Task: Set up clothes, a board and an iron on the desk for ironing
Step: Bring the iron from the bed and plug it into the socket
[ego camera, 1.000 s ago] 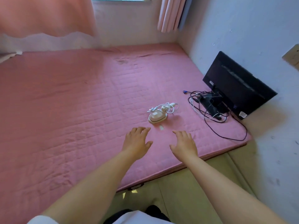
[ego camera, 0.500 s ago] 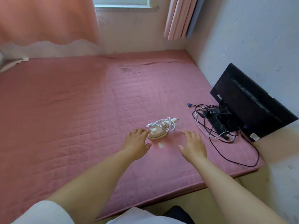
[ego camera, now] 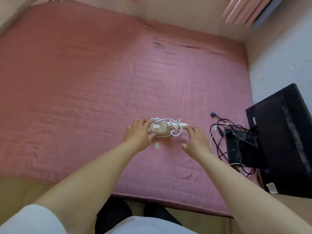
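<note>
A small cream and beige iron [ego camera: 159, 130] lies on a pink quilted mattress [ego camera: 84, 85], with its white cord [ego camera: 177, 127] bundled at its right end. My left hand [ego camera: 138, 132] rests against the iron's left side, fingers and thumb curled round its end. Just right of the cord, my right hand [ego camera: 196, 141] has its fingers spread, fingertips at the white plug. No clothes or board are in view.
A black monitor [ego camera: 285, 137] leans against the right wall on the mattress corner, with a tangle of dark and white cables [ego camera: 226, 142] beside it. A small white scrap [ego camera: 157, 145] lies just below the iron. Pink curtains [ego camera: 243, 10] hang top right.
Both hands have reached forward to the iron; the left hand now touches its left end and the right hand has come up to the cord. The camera has tilted down and moved closer.
</note>
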